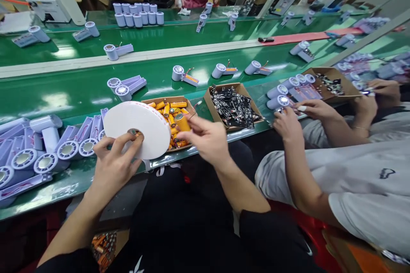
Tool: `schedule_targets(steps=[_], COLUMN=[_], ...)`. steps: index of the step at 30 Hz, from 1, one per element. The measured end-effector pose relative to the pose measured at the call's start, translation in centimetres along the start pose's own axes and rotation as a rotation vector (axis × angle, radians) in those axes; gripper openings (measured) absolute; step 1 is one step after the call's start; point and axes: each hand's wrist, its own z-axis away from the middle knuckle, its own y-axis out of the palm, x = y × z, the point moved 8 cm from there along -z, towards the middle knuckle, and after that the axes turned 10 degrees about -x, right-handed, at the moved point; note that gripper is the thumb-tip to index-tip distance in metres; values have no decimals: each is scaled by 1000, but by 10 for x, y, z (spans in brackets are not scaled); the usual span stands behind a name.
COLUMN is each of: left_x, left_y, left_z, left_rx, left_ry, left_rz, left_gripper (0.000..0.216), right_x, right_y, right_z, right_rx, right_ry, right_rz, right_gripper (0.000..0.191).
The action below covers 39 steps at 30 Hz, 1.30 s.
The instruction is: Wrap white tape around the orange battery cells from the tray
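Note:
My left hand [117, 158] grips a large white roll of tape [144, 121] near its core, fingers curled at the hole. Something small and dark shows at those fingertips, too hidden to name. Between the thumb and fingers of my right hand [208, 138] is an orange cylindrical battery [182, 122], held upright above an open cardboard box [184, 147]. Loose orange batteries [166, 110] fill that box, partly covered by the roll. To the left on the bench lie several lilac fan housings [67, 149] with long handles.
A box of black circuit boards [232, 104] stands to the right of the batteries. Lilac fan parts [177, 72] lie along the green conveyor [153, 62]. At my right, a co-worker's hands [288, 123] handle small parts; other people sit across the line.

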Motion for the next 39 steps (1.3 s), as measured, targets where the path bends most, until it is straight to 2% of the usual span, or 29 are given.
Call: schedule_targets(steps=[3,6,8,10,14,16,18,20,22,24,26,28,30,33,36,39], left_x=[-7,-15,-22,-32,-63,-79,-86,-73,-43,-13,6,12,8,-5,-21,-34], left_y=[-3,-8,-9,-9,-3,3,10,19,34,59,86,119,162,244,324,374], left_z=[-6,-11,-12,-11,0,7,6,-9,-38,-74,-114,-160,-212,-280,-320,-340], left_rx=[1,30,48,23,-114,-87,15,162,347,577,774,841,770,668,763,889], left_ry=[56,111,132,127,59,66,86,86,63,79,103,90,38,-97,-182,-166], left_rz=[-58,-100,-122,-134,-70,-19,5,-19,-47,20,170,285,274,93,30,71], left_gripper=[69,60,56,57,64,58,52,56,72,84,76,66,64,72,89,71], right_x=[-6,-20,-24,-23,-29,-34,-32,-29,-33,-51,-82,-117,-149,-182,-200,-214], right_y=[6,9,11,13,8,-13,-60,-114,-147,-154,-150,-152,-165,-179,-178,-172], right_z=[15,12,10,10,23,18,-1,-17,-23,-9,32,85,129,164,174,178], right_rx=[34,183,225,122,-247,-355,-503,-668,-663,-489,-262,-99,-76,-154,-205,-192], right_ry=[70,254,339,333,278,246,137,8,-4,141,379,595,713,805,840,857], right_rz=[18,-79,-155,-281,-640,-692,-653,-595,-548,-491,-399,-311,-258,-235,-233,-241], right_gripper=[60,65,66,66,59,55,54,54,61,67,67,65,65,71,76,77])
